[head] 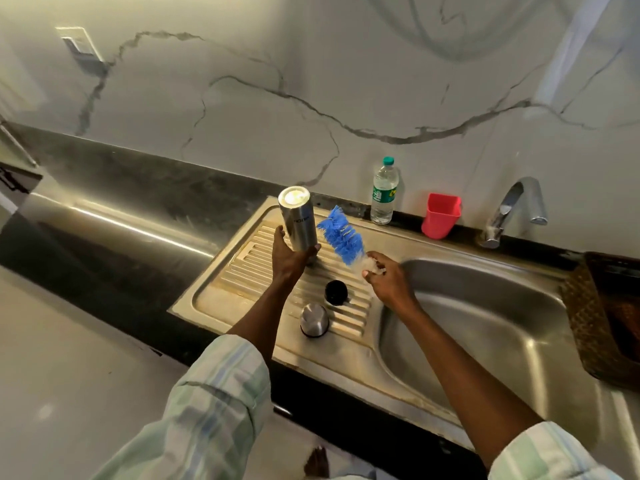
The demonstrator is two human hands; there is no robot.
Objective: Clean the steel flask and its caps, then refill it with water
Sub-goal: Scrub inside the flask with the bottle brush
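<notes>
Gripping the steel flask (298, 221) near its lower end, the left hand (290, 258) wraps fingers and thumb round the body and holds it inverted, its flat base turned up and catching the light, the mouth hidden behind the palm. Just beside it, the right hand (388, 280) pinches the clear handle of a blue bottle brush (341, 235), whose bristle head angles up toward the flask's side without clearly touching it. The flask looks rigid and smooth, and probably slick when wet, so a full wrap round the middle of the body seems the safest hold; empty it should be light, heavier once refilled. The brush's bristles are soft and will bend on entry. Below and between the hands, the steel outer cap (314, 321) and the black inner cap (336, 292) sit apart on the ribbed drainboard (242, 268), both small enough to roll or slip if nudged. To the right of the right hand opens the sink basin (485, 327), with a chrome tap (512, 213) beyond it. Past the brush stand a plastic water bottle (383, 192) and a pink cup (440, 215) against the veined marble wall (311, 64). A woven basket (602, 313) sits at the far right, and the dark desk (121, 202) stretches left of the left hand.
</notes>
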